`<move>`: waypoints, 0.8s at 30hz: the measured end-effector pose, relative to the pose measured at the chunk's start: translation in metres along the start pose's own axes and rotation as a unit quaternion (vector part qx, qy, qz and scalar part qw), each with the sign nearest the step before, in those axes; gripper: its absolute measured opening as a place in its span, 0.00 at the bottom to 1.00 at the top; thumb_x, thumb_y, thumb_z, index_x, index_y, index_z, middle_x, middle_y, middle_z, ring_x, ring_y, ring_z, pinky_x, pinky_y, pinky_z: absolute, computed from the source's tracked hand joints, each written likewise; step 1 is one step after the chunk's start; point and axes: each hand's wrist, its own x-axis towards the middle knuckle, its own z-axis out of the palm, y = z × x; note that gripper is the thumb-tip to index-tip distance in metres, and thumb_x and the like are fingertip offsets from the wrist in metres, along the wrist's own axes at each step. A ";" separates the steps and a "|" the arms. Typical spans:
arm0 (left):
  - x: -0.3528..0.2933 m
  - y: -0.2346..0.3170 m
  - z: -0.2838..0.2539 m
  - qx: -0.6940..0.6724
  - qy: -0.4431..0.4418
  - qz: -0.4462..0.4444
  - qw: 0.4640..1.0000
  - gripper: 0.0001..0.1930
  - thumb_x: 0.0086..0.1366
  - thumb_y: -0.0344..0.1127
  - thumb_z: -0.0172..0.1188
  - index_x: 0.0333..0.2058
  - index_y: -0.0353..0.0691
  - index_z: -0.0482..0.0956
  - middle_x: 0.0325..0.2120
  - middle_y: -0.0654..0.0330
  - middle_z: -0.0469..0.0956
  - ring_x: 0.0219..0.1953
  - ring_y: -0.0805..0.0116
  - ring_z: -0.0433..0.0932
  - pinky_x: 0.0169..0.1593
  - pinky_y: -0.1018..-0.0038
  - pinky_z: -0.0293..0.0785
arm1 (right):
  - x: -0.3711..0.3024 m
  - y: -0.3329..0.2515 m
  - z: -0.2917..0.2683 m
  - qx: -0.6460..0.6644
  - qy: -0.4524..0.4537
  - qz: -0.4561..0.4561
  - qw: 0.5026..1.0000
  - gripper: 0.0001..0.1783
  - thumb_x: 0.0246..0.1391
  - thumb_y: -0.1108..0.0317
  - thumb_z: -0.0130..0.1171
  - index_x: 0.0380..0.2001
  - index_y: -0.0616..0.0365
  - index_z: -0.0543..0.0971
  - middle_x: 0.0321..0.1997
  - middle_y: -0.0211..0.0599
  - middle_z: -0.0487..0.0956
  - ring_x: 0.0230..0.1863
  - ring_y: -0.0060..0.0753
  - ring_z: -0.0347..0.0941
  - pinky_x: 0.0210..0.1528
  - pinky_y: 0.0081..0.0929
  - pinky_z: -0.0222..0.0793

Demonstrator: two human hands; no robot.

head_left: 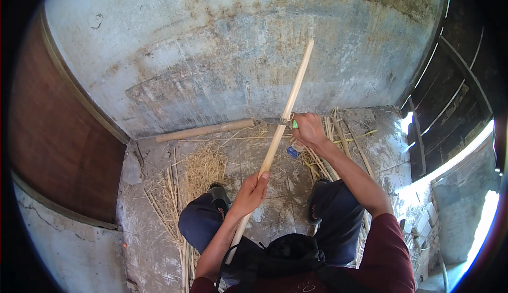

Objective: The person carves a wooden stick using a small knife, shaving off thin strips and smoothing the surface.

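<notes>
Rough grey concrete floor (159, 229) spreads under the seated person, littered with dry straw and split cane strips (203, 168). Nearest, the left hand (251, 190) has its grip wrapped tight around the lower part of a long pale peeled wooden stick (283, 118), which slants up from between the knees in dark blue trousers toward the wall. Farther out, the right hand (308, 129) has its grip clenched on the green handle of a small knife (278, 121), whose grey blade lies across the stick at about its middle, touching it. Just behind, a thick tan wooden pole (206, 130) lies along the foot of the stained, weathered grey wall (211, 44).
</notes>
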 end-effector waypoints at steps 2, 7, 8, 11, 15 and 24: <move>-0.004 0.003 0.001 0.003 0.002 -0.009 1.000 0.23 0.88 0.52 0.45 0.33 0.43 0.67 0.14 0.70 0.64 0.14 0.81 0.60 0.19 0.76 0.57 | -0.001 0.000 -0.002 0.003 0.008 -0.006 1.000 0.13 0.46 0.72 0.61 0.38 0.59 0.85 0.27 0.56 0.84 0.33 0.63 0.84 0.39 0.56 0.80; -0.008 0.000 0.001 0.007 0.006 -0.013 1.000 0.23 0.88 0.52 0.44 0.33 0.43 0.67 0.15 0.71 0.64 0.14 0.81 0.61 0.20 0.77 0.58 | 0.005 -0.001 -0.005 -0.002 0.023 -0.033 0.999 0.12 0.45 0.72 0.62 0.36 0.59 0.83 0.29 0.54 0.85 0.34 0.62 0.85 0.38 0.55 0.80; -0.009 0.002 0.000 0.022 0.012 -0.004 1.000 0.23 0.88 0.52 0.45 0.33 0.43 0.67 0.15 0.71 0.65 0.14 0.82 0.61 0.20 0.77 0.59 | 0.005 -0.002 -0.005 -0.002 0.019 -0.031 0.999 0.12 0.45 0.72 0.62 0.36 0.59 0.83 0.29 0.54 0.85 0.34 0.62 0.85 0.38 0.55 0.80; -0.014 0.009 -0.002 -0.001 0.011 -0.023 1.000 0.22 0.88 0.51 0.44 0.34 0.43 0.68 0.15 0.71 0.64 0.15 0.82 0.61 0.20 0.77 0.58 | 0.008 0.002 -0.005 0.000 0.031 -0.020 0.999 0.11 0.46 0.72 0.62 0.36 0.58 0.83 0.30 0.53 0.85 0.34 0.62 0.85 0.38 0.55 0.80; -0.024 0.009 -0.005 0.028 0.023 0.001 0.999 0.24 0.88 0.52 0.44 0.33 0.43 0.69 0.15 0.72 0.65 0.15 0.82 0.62 0.21 0.76 0.59 | 0.018 0.025 -0.002 -0.014 0.093 0.013 0.995 0.10 0.47 0.71 0.61 0.35 0.57 0.82 0.28 0.53 0.85 0.33 0.63 0.84 0.38 0.56 0.80; -0.049 0.015 -0.012 0.094 0.042 -0.033 0.994 0.26 0.87 0.50 0.48 0.30 0.39 0.70 0.16 0.69 0.67 0.20 0.78 0.65 0.27 0.70 0.63 | 0.019 0.038 0.004 -0.028 0.076 0.010 0.997 0.09 0.51 0.72 0.58 0.36 0.55 0.84 0.27 0.54 0.84 0.32 0.64 0.83 0.37 0.56 0.80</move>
